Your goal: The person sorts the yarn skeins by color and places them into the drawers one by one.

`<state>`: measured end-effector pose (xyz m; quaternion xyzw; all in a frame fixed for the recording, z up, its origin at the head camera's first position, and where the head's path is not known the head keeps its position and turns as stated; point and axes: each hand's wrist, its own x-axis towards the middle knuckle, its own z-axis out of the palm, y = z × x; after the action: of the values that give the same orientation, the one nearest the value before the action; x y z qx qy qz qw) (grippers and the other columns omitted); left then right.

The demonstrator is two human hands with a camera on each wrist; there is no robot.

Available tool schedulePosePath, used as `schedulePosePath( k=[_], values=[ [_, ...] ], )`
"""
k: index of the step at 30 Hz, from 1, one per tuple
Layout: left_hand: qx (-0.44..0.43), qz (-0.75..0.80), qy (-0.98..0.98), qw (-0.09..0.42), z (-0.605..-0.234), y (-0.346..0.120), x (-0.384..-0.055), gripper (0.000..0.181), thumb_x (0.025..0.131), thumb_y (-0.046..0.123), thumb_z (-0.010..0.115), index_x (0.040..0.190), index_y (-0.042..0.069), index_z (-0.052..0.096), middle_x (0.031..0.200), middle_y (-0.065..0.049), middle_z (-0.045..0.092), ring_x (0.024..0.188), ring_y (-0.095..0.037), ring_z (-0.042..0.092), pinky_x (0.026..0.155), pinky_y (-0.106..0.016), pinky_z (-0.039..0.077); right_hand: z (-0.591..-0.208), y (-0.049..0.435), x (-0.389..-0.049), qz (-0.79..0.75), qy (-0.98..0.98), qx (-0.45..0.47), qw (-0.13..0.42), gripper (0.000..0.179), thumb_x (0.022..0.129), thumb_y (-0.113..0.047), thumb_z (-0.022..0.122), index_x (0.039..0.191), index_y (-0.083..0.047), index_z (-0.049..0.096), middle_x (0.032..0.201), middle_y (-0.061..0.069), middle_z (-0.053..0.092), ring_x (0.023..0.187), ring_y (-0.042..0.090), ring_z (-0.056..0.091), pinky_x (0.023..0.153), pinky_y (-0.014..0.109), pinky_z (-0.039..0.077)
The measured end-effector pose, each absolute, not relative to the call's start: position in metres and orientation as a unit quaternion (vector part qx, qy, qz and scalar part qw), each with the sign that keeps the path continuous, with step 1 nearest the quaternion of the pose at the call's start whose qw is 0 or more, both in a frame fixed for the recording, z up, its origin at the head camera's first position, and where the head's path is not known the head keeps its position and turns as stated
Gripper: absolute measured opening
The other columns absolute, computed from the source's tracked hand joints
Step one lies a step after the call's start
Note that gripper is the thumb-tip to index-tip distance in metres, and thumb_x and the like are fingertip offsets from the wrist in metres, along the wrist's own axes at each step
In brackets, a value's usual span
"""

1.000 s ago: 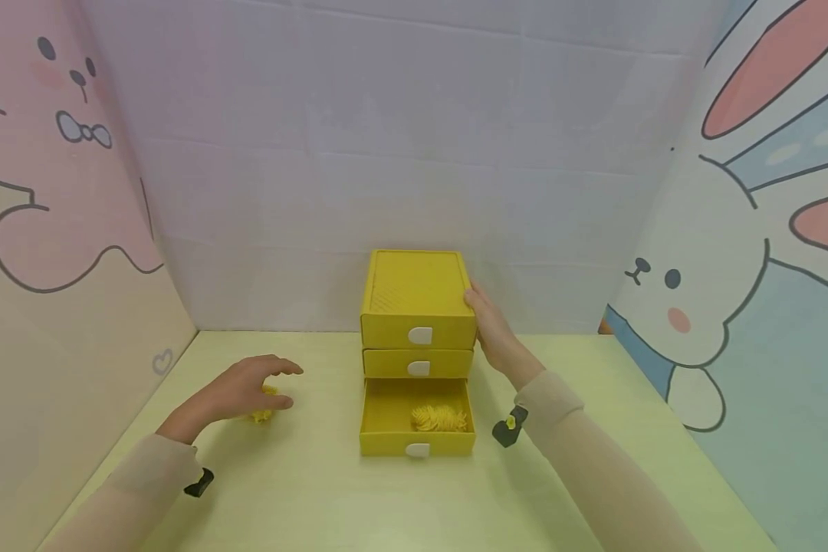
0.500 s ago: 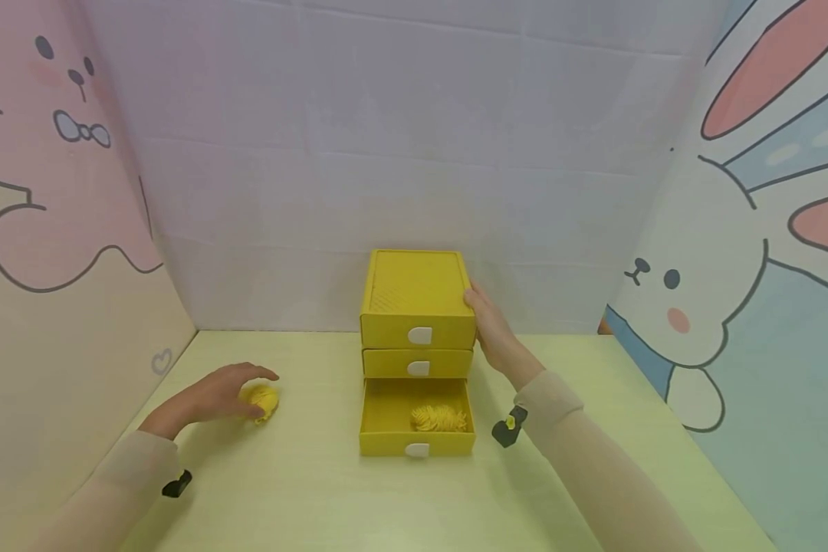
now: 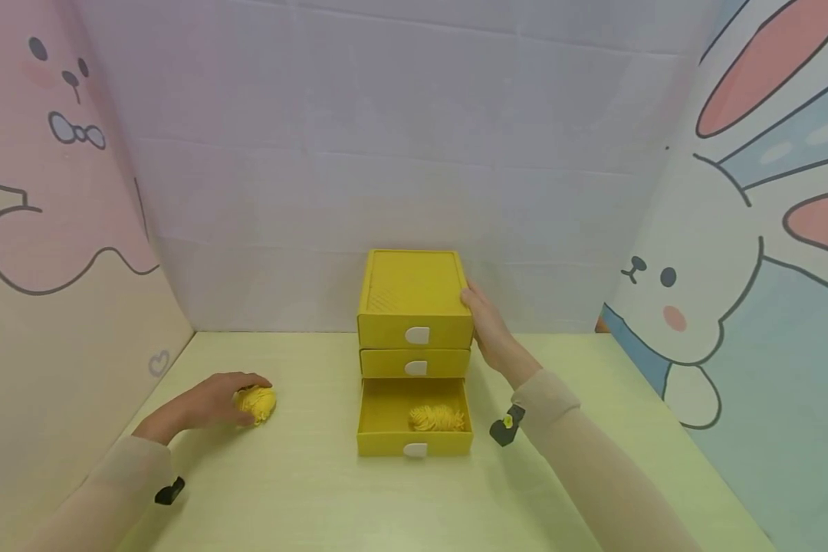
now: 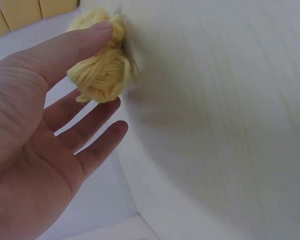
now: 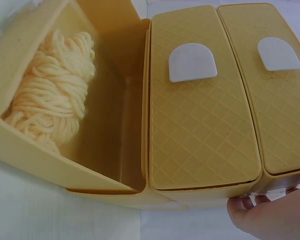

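On the left of the table, my left hand [image 3: 210, 402] has its thumb and fingertips around a bundle of yellow yarn [image 3: 257, 403]. In the left wrist view the thumb presses across the yarn [image 4: 102, 75]; the index finger is mostly hidden behind it, while the lower fingers stay extended. My right hand [image 3: 493, 330] rests against the right side of a yellow drawer cabinet [image 3: 417, 280], fingers near its top edge. The cabinet's bottom drawer [image 3: 379, 406] is pulled out, with another yarn bundle [image 3: 437, 418] lying in its right part. The upper two drawers are closed.
The pale table [image 3: 303, 491] runs back to a white cloth wall [image 3: 283, 192]. Side panels with a cartoon bear [image 3: 48, 222] and a cartoon rabbit [image 3: 697, 268] bound it. White tabs [image 5: 192, 62] mark the drawer fronts.
My left hand has moved left and down onto the yarn bundle, its thumb and fingers closing in around it. The right hand stays on the cabinet's side.
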<state>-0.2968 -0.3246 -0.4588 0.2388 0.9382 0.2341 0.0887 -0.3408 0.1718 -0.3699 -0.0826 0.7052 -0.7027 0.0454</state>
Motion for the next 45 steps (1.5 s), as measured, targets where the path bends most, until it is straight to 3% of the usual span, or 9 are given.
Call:
schedulePosePath(
  k=[8,17,32,45],
  values=[
    [0.238,0.240,0.938,0.071,-0.467,-0.326,-0.298,0.052,0.085,0.026,0.091,0.129,0.011,0.069,0.124,-0.006,0.069,0.107,-0.024,0.061,0.095,-0.052,0.053,-0.369,0.172,-0.340,-0.701,0.707,-0.085,0.050,0.064,0.117,-0.035,0.032,0.173,-0.022,0.005,0.179,0.002,0.006,0.164,0.027,0.010,0.132,0.050,0.014],
    [0.251,0.249,0.933,0.068,-0.470,-0.321,-0.298,0.050,0.085,0.030,0.092,0.126,0.011,0.070,0.118,-0.001,0.070,0.103,-0.019,0.061,0.088,-0.038,0.055,-0.369,0.172,-0.338,-0.704,0.702,-0.094,0.049,0.062,0.117,-0.034,0.031,0.173,-0.024,0.006,0.179,0.002,0.008,0.164,0.027,0.011,0.132,0.051,0.014],
    [0.306,0.250,0.918,0.048,-0.434,-0.265,-0.289,0.048,0.088,0.031,0.089,0.128,0.012,0.071,0.117,0.005,0.069,0.103,-0.015,0.063,0.087,-0.034,0.057,-0.370,0.173,-0.340,-0.702,0.706,-0.086,0.050,0.063,0.117,-0.035,0.032,0.173,-0.025,0.005,0.180,0.001,0.006,0.164,0.025,0.006,0.132,0.051,0.012],
    [0.329,0.265,0.905,0.051,-0.415,-0.220,-0.287,0.049,0.088,0.030,0.090,0.130,0.014,0.070,0.118,0.005,0.069,0.103,-0.015,0.064,0.086,-0.033,0.058,-0.372,0.174,-0.342,-0.703,0.704,-0.085,0.048,0.062,0.117,-0.036,0.032,0.173,-0.024,0.008,0.179,0.002,0.009,0.163,0.026,0.012,0.132,0.050,0.014]
  ],
)
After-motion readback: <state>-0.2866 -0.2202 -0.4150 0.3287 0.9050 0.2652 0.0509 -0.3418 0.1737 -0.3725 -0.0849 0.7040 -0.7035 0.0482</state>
